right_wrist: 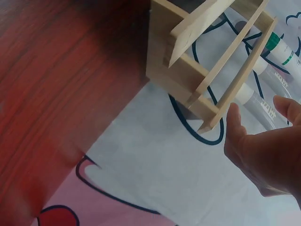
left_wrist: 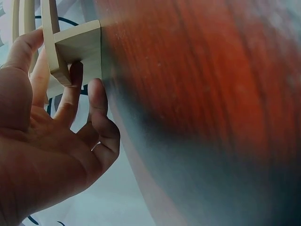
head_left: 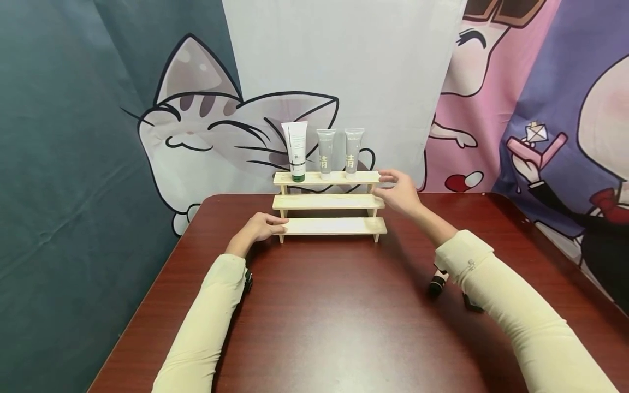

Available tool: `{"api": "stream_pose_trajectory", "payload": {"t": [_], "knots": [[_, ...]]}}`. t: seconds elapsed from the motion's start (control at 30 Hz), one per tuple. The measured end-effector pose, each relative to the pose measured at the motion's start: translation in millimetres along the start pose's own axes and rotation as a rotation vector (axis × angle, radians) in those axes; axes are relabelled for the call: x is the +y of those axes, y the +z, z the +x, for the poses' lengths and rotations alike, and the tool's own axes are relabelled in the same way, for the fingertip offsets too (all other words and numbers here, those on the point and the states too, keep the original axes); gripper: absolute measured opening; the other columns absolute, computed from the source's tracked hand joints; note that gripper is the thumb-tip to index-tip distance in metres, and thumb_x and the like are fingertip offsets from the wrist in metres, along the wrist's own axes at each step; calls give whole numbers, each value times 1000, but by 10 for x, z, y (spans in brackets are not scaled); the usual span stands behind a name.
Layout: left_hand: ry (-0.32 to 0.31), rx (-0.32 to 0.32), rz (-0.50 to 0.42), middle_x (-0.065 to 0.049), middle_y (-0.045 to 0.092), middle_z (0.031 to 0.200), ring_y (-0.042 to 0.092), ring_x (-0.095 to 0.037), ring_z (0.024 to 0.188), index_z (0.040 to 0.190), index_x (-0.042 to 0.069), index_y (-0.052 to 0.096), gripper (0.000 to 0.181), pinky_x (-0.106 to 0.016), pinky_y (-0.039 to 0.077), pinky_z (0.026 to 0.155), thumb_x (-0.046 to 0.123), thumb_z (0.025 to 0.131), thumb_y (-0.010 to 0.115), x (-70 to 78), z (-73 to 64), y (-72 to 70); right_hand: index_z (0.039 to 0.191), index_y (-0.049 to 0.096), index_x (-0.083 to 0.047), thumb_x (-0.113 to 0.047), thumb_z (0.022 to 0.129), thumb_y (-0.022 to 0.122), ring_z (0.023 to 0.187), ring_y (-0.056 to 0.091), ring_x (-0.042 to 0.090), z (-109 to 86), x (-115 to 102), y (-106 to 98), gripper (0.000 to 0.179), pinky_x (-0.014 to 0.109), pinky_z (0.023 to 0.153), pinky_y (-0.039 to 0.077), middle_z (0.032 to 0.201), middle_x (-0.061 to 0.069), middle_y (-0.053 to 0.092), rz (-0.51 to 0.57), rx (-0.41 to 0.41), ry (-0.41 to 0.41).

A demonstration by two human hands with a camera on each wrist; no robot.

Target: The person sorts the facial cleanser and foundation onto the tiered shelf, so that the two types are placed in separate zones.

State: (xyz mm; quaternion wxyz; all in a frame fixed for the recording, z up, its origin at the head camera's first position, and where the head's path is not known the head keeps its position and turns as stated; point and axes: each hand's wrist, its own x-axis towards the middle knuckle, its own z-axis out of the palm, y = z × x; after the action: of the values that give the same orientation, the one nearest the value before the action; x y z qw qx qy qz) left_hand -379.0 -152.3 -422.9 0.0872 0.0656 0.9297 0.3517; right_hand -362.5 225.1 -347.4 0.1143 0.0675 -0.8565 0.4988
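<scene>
A three-tier wooden display shelf (head_left: 328, 202) stands at the far side of the table. On its top tier are a white tube with a green cap (head_left: 296, 150) and two clear gel tubes, one in the middle (head_left: 325, 153) and one at right (head_left: 352, 153). My left hand (head_left: 260, 226) grips the left end of the lowest tier; in the left wrist view the thumb lies over the board (left_wrist: 52, 52) and fingers reach beneath it. At the shelf's upper right end is my right hand (head_left: 400, 191), thumb and fingers apart, fingertips close to the top tier's edge (right_wrist: 242, 75).
The dark red wooden table (head_left: 314, 305) extends toward me. A small black-and-pale cylindrical item (head_left: 438, 284) lies near the right sleeve, with a dark object (head_left: 473, 303) partly under that arm. A cartoon-printed cloth (head_left: 354, 65) hangs right behind the table.
</scene>
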Motion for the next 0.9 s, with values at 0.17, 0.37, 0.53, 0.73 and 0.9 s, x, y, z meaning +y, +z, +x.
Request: {"api": "stream_pose_trajectory", "payload": {"t": [0.17, 0.37, 0.53, 0.73, 0.9], "knots": [[5, -9, -7, -18, 55, 144, 47, -32, 136, 126, 23, 73, 36, -43, 40, 110, 32, 91, 75, -7, 1, -9, 139, 56, 3, -7, 88, 75, 108, 67, 42, -92, 31, -114, 55, 27, 72, 58, 134, 26, 59, 14, -14, 25], [3, -15, 2, -18, 55, 144, 48, -31, 135, 126, 24, 73, 36, -43, 41, 109, 32, 91, 75, -21, -11, -3, 140, 55, 1, -9, 90, 74, 107, 68, 34, -253, 69, -253, 55, 27, 73, 59, 134, 25, 60, -8, -57, 52], [16, -8, 11, -19, 55, 144, 48, -32, 135, 126, 24, 73, 36, -43, 41, 109, 32, 91, 75, -8, -5, -13, 139, 56, 0, -12, 91, 75, 86, 71, 17, -376, 118, -404, 53, 26, 71, 58, 130, 25, 63, -33, -81, 62], [24, -8, 25, -19, 55, 144, 47, -33, 136, 126, 22, 73, 37, -44, 39, 111, 32, 91, 75, -1, 2, -27, 136, 58, -1, -19, 90, 77, 82, 70, 10, -521, 168, -555, 53, 27, 73, 59, 129, 24, 64, -60, -99, 66], [26, -10, 24, -19, 54, 144, 47, -33, 136, 127, 22, 73, 37, -43, 38, 112, 32, 91, 75, -10, 3, -13, 134, 60, -2, -21, 90, 78, 83, 71, 14, -665, 236, -679, 51, 27, 70, 58, 126, 22, 66, -104, -90, 76]]}}
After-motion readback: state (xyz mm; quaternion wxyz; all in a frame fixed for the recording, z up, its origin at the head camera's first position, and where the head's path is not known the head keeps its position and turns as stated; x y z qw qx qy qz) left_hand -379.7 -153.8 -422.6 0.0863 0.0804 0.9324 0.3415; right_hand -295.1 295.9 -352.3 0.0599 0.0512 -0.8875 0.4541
